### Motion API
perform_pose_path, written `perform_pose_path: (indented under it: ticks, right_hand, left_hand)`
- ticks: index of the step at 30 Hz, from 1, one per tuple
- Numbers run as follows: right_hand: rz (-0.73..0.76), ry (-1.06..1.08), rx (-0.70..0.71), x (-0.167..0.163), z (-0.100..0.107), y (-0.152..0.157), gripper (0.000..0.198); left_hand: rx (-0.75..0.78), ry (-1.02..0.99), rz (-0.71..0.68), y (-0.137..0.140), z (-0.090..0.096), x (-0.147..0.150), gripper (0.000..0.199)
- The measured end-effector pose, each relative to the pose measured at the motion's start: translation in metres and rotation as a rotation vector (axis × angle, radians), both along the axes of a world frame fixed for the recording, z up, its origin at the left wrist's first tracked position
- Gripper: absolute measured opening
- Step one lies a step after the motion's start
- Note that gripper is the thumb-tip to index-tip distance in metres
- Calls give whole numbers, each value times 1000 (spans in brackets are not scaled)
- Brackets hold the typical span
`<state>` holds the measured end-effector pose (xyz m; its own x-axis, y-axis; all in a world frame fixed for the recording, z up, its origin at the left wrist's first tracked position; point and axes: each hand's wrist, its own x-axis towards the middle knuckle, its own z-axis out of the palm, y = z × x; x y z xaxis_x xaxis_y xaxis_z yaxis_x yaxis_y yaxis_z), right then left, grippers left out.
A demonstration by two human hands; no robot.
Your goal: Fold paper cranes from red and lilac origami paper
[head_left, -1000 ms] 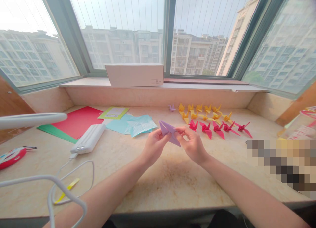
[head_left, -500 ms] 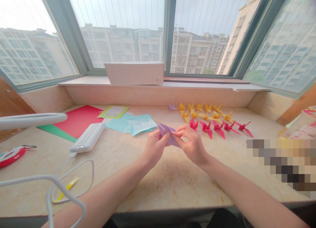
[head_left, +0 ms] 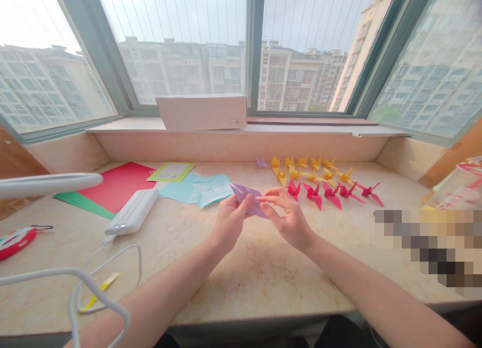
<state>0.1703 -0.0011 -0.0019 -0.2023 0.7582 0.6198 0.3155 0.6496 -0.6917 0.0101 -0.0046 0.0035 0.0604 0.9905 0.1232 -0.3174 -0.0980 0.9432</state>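
A folded piece of purple origami paper (head_left: 253, 205) is held above the counter, in the middle of the head view. My left hand (head_left: 230, 218) is closed on its left part, with the thumb pressed on top and the other fingers mostly hidden beneath. At the paper's right side is my right hand (head_left: 288, 218), its fingertips against the upper surface. The right thumb stands apart from the index finger, and the hand is open. Just beyond the right hand lie several red paper cranes (head_left: 312, 192), with several yellow paper cranes (head_left: 295, 172) behind them and a small purple crane (head_left: 261, 161) to their left.
Light blue paper sheets (head_left: 181, 188) lie left of my hands, near red paper (head_left: 119, 185), green paper (head_left: 85, 206) and a yellow-green packet (head_left: 171, 171). A white power bank (head_left: 133, 212) with a white cable (head_left: 140, 257) is at left. A white box (head_left: 201, 113) stands on the sill.
Both hands and the purple paper have shifted slightly left in view. The right thumb and fingers have spread apart and loosened at the paper's right side.
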Motion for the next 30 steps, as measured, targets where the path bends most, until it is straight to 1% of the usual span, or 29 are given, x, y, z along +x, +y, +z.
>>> perform_pose_path:
  ticks: [1, 3, 5, 6, 9, 12, 14, 15, 17, 19, 21, 23, 26, 30]
  right_hand:
    - [-16, 66, -62, -1, -1, 2, 21]
    - [-12, 185, -217, -3, -4, 6, 29]
    - [42, 280, -372, -4, -7, 10, 36]
    - [70, 312, -429, -3, -8, 11, 36]
    - [103, 335, -512, -1, -9, 14, 33]
    - [97, 286, -522, 0, -9, 14, 33]
    - [62, 225, -473, -1, -9, 13, 33]
    - [28, 194, -415, -1, -9, 12, 32]
    - [-48, 121, -228, -1, -9, 11, 30]
    - [-95, 17, 4, 0, -8, 8, 24]
    - [-99, -123, 202, 1, -5, 4, 20]
    - [-82, -265, 325, 1, -2, 0, 22]
    - [-62, -403, 404, -1, 1, -4, 23]
    - [-70, -432, 422, 0, 0, -1, 19]
  left_hand:
    - [9, 6, -3, 0, 1, 0, 30]
    - [22, 15, -12, -1, 1, 1, 29]
    - [20, 19, -9, -1, 1, 2, 28]
    - [14, 18, -7, -2, 0, 2, 28]
    - [-12, 10, -23, -1, -4, 1, 29]
    - [-40, 6, -48, 1, -7, -1, 30]
    - [-56, 13, -45, 2, -8, -2, 31]
    - [-62, 17, -35, 3, -8, -2, 31]
    - [-66, 17, -1, 3, -7, -2, 31]
    - [-62, 3, 41, 3, -5, -1, 31]
    - [-53, -13, 76, 3, -5, 0, 32]
    - [-39, -22, 92, 3, -5, 0, 32]
    - [1, -54, 67, 3, -6, 1, 30]
    - [12, -162, -24, 2, -6, 3, 26]
